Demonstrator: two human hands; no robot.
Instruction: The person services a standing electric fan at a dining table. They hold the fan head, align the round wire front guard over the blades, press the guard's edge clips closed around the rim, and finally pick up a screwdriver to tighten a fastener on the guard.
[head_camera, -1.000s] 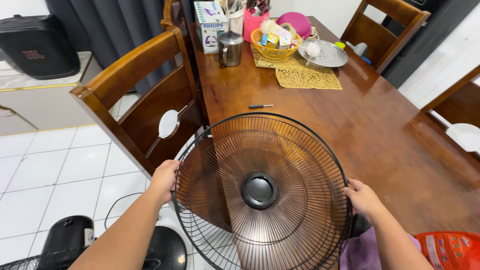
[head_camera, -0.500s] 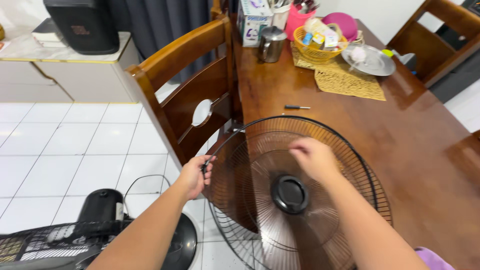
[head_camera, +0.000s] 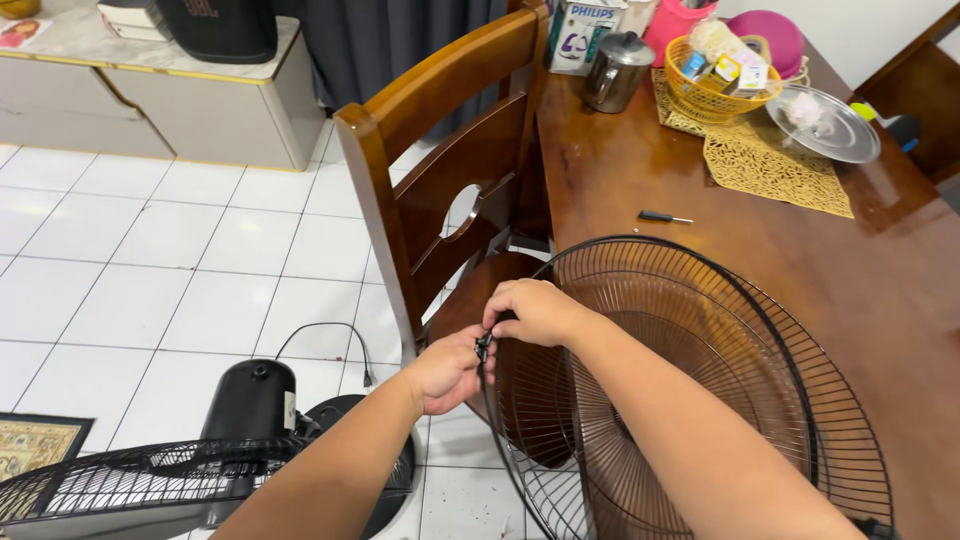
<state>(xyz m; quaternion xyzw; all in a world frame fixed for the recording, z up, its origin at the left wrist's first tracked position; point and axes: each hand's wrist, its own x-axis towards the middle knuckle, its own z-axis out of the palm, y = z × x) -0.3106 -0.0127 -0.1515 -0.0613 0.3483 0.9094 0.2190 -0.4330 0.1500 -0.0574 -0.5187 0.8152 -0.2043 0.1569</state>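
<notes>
Fan guard: a round black wire fan guard (head_camera: 690, 400) stands on edge, leaning over the corner of the wooden table (head_camera: 880, 290), its left rim just in front of the chair seat.
Rim clip: a small dark clip (head_camera: 485, 347) sits on the guard's left rim, between both hands (too small to tell whether it is latched).
Left hand: the left hand (head_camera: 448, 370) is curled around the rim just below the clip, thumb pressed against it.
Right hand: the right hand (head_camera: 535, 310) reaches across and pinches the rim at the clip from above, fingers closed on it.
Risk: with both hands busy at one spot, nothing steadies the far side, so the guard could roll or slide off the table edge; fingers could also be nipped if the clip snaps.
Nearby: a wooden chair (head_camera: 440, 170) just beside the hands, a screwdriver (head_camera: 665, 217) on the table, a fan base with another grille (head_camera: 150, 480) on the tiled floor.
</notes>
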